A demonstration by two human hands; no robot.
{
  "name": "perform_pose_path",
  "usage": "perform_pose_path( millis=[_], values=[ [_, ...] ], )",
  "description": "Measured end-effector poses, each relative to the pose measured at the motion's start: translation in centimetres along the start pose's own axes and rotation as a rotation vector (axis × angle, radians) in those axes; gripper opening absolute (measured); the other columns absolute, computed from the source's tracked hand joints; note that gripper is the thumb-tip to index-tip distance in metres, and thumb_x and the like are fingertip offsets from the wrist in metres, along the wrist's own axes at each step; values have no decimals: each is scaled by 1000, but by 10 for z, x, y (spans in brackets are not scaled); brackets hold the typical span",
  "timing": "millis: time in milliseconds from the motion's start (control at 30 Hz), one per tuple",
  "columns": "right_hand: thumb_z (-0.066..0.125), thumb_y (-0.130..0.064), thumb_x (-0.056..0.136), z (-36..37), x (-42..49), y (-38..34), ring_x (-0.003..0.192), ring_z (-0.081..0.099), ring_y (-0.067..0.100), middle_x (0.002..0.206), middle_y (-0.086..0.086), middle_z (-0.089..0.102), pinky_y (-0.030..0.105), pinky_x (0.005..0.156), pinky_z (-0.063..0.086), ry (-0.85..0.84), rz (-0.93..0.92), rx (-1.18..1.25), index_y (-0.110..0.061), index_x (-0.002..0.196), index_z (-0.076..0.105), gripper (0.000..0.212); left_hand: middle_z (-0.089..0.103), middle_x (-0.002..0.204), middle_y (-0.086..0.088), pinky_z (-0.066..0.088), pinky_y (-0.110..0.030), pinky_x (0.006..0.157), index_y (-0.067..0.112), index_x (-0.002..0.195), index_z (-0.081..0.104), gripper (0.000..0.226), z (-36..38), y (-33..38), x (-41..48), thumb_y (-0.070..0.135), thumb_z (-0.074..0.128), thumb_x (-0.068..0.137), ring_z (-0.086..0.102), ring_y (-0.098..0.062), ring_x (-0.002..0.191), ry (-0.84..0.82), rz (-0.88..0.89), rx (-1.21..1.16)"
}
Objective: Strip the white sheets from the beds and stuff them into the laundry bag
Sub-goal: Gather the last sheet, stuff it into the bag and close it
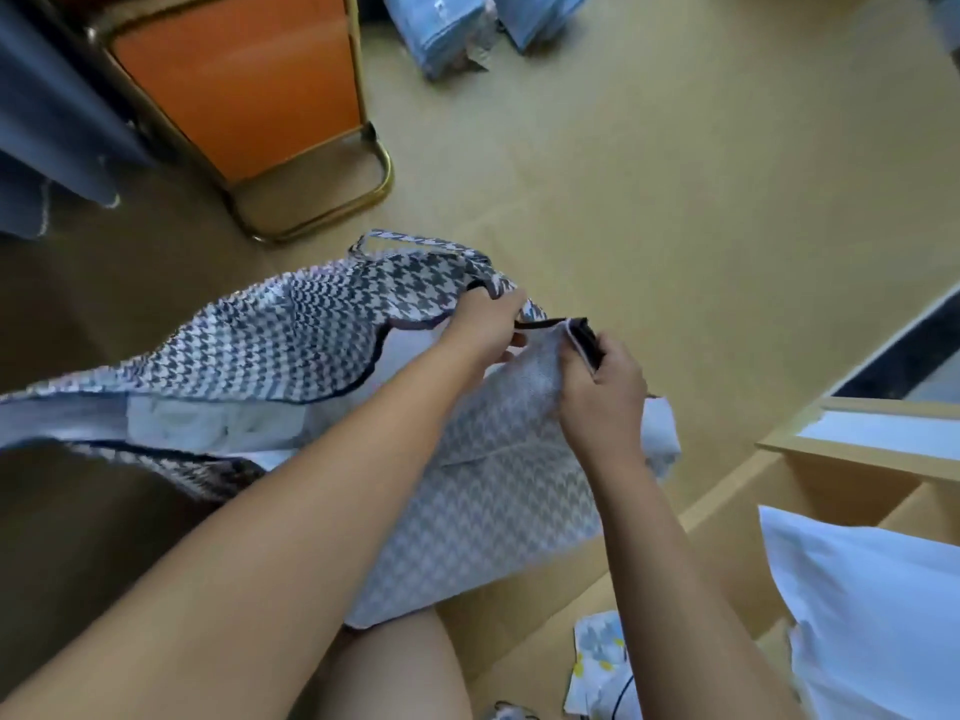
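Note:
A large houndstooth laundry bag (291, 335) in blue-grey and white lies across the floor in front of me, its mouth gaping. White sheets (208, 423) show inside the opening. My left hand (485, 324) grips the far end of the bag's dark-trimmed rim. My right hand (602, 381) pinches the near rim beside a black zipper end (587, 337). The two hands are close together at the bag's right end. A strap handle (410, 241) loops up behind the bag.
An orange chair with a brass frame (311, 163) stands at the back left, beside dark curtains (47, 122). Blue wrapped packs (452, 33) lie on the floor at the top. A wooden bed frame (852, 454) and a white pillow (872, 615) are at the right.

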State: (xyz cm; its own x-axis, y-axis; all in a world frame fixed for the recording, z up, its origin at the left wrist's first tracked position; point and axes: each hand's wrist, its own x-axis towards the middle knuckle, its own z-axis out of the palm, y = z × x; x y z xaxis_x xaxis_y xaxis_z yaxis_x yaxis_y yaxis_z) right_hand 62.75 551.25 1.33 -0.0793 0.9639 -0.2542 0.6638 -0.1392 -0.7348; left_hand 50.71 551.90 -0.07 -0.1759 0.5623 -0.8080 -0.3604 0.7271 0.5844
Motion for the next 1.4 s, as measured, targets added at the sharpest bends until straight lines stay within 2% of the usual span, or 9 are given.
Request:
perform_pose_path(
  millis=[333, 467, 567, 767, 967, 1000, 1100, 1267, 1400],
  values=[
    [56, -15, 91, 36, -24, 12, 114, 47, 31, 118, 17, 53, 36, 97, 36, -95, -180, -264, -4, 129, 50, 40, 57, 123, 6, 44, -33, 91, 22, 130, 48, 70, -48, -134, -15, 62, 64, 74, 56, -15, 112, -100, 195, 628],
    [63, -20, 87, 44, -53, 19, 127, 34, 30, 136, 17, 39, 37, 107, 26, -130, -202, -302, -7, 145, 28, 69, 64, 99, -8, 36, -27, 70, 12, 94, 59, 17, -60, -152, -17, 29, 53, 96, 58, -22, 96, 64, 202, 515],
    [64, -32, 88, 46, -86, 33, 137, 24, 23, 147, 8, 30, 40, 114, 19, 1, -26, -159, -17, 148, 21, 76, 49, 70, 2, 32, -28, 65, 18, 67, 43, 32, -66, -150, -24, 24, 51, 97, 46, -16, 78, -16, 219, 468],
    [59, -45, 85, 43, -98, 55, 91, 50, 19, 83, -9, 54, 50, 112, 15, -128, 77, -452, -17, 101, 51, 33, 37, 60, 2, 27, -31, 61, 18, 60, 34, 40, -71, -169, -35, 23, 49, 98, 38, -20, 68, 69, 252, 476],
    [60, -36, 88, 1, -81, 70, 94, 54, 22, 86, 1, 63, 48, 109, 20, -516, 157, -747, -22, 80, 57, 16, 48, 69, -2, 31, -33, 66, 18, 73, 46, 27, -64, -179, -48, 26, 49, 98, 46, -27, 74, 207, 284, 357],
    [57, -30, 90, -6, -81, 71, 89, 56, 24, 81, 4, 63, 43, 102, 31, -502, 125, -703, -20, 72, 52, 22, 58, 91, -6, 37, -34, 74, 18, 94, 55, 11, -58, -175, -53, 27, 50, 97, 53, -29, 90, 220, 290, 423],
    [54, -19, 92, -21, -81, 59, 69, 48, 22, 67, 7, 50, 32, 65, 35, -452, 81, -503, -14, 64, 42, 30, 21, 153, -12, 21, -35, 111, 11, 151, 14, 75, -31, -171, -82, 33, 56, 93, 24, -25, 140, 212, 415, 733],
    [53, -11, 88, -32, -74, 27, 62, 51, 20, 67, 14, 50, 30, 59, 40, -362, 380, 69, -13, 74, 54, 14, -24, 158, -3, -5, -42, 119, 13, 148, -24, 137, 23, -191, -152, 70, 69, 65, -17, -16, 146, -27, 429, 894],
    [50, -11, 95, -25, -77, -15, 66, 52, 22, 76, 14, 48, 27, 57, 41, -360, 574, 359, -6, 84, 49, 12, 12, 160, -7, 25, -36, 115, 14, 152, -6, 127, 52, -181, -167, 51, 79, 66, 17, -20, 145, 48, 262, 352]
  ],
)
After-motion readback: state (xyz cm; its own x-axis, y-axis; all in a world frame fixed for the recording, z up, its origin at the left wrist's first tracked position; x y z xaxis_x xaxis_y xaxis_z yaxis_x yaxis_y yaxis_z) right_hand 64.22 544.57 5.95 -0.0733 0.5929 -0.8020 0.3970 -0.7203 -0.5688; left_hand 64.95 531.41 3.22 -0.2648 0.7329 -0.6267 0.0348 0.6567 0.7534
